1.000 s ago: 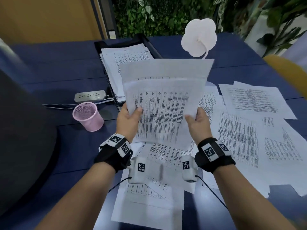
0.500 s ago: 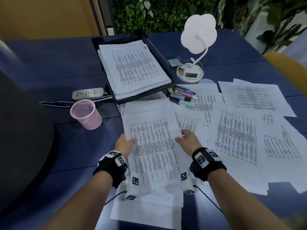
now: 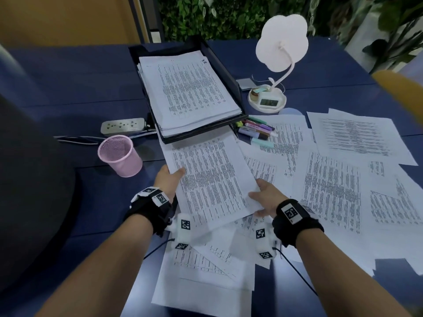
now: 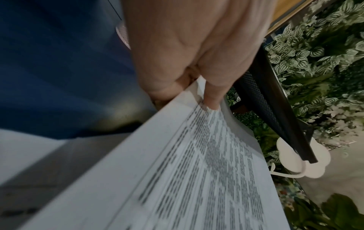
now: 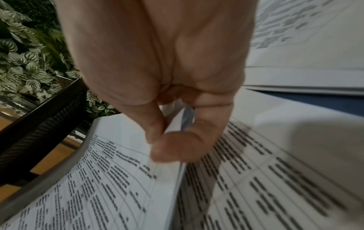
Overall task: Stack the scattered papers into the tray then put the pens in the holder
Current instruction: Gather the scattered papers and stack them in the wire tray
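Note:
I hold a sheaf of printed papers (image 3: 212,179) flat and low over the table, just in front of the black tray (image 3: 225,74). My left hand (image 3: 170,179) pinches its left edge, thumb on top (image 4: 211,99). My right hand (image 3: 263,197) pinches the right edge between thumb and fingers (image 5: 177,149). The tray holds a stack of sheets (image 3: 187,92). More loose papers (image 3: 332,186) cover the table to the right and below my wrists. Several coloured pens (image 3: 256,131) lie by the tray's near right corner. A pink mesh holder (image 3: 119,154) stands empty to the left.
A white desk lamp (image 3: 281,42) with a clock in its base (image 3: 266,100) stands right of the tray. A power strip (image 3: 123,125) with its cable lies behind the holder. A dark chair back (image 3: 29,179) fills the left. Plants line the far wall.
The sheaf was upright in front of my face a second ago; both hands have lowered it flat toward the table and pushed it forward toward the tray's front edge.

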The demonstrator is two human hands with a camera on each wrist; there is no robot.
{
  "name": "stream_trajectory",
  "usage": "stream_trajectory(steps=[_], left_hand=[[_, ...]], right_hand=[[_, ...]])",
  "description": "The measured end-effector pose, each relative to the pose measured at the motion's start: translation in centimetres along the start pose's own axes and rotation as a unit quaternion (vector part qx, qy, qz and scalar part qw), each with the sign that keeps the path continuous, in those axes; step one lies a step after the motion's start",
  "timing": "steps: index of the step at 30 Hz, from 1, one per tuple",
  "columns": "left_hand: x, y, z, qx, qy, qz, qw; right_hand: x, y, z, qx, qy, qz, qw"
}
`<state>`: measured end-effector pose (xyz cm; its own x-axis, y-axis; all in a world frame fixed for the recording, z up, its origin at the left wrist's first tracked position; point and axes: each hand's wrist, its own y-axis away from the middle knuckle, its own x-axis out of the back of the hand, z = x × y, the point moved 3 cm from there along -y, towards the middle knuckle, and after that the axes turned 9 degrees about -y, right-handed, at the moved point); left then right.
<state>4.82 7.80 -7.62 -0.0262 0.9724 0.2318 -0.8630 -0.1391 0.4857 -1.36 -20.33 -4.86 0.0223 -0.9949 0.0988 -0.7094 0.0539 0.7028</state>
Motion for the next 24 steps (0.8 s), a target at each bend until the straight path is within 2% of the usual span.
stream_trajectory(steps=[6,12,16,19,24], left_hand=[[-0.3,1.4,0.6,0.020,-0.016,-0.040,0.999],[0.3,0.2,1.9,0.048,-0.038,-0.118,0.991],[1.1,-2.1,3.5,0.025,-0.040,-0.048,0.998],[1.7,-3.3,4.6,0.004,-0.037,0.033,0.999],[1.7,-3.5,5.9,-0.039,-0.012,0.096,0.995]], right_hand=[[-0.2,-2.3,-3.6,0.041,-0.022,0.008,0.999],[-1.1,-5.4,-8.6,0.077,-0.026,0.020,0.997],[-1.9,-7.8,-11.2,0.075,-0.049,0.031,0.995],[-2.8,-10.0,-12.4,0.085,-0.061,0.030,0.994],[-3.6,-12.2,-13.9,0.119,-0.087,0.083,0.986]])
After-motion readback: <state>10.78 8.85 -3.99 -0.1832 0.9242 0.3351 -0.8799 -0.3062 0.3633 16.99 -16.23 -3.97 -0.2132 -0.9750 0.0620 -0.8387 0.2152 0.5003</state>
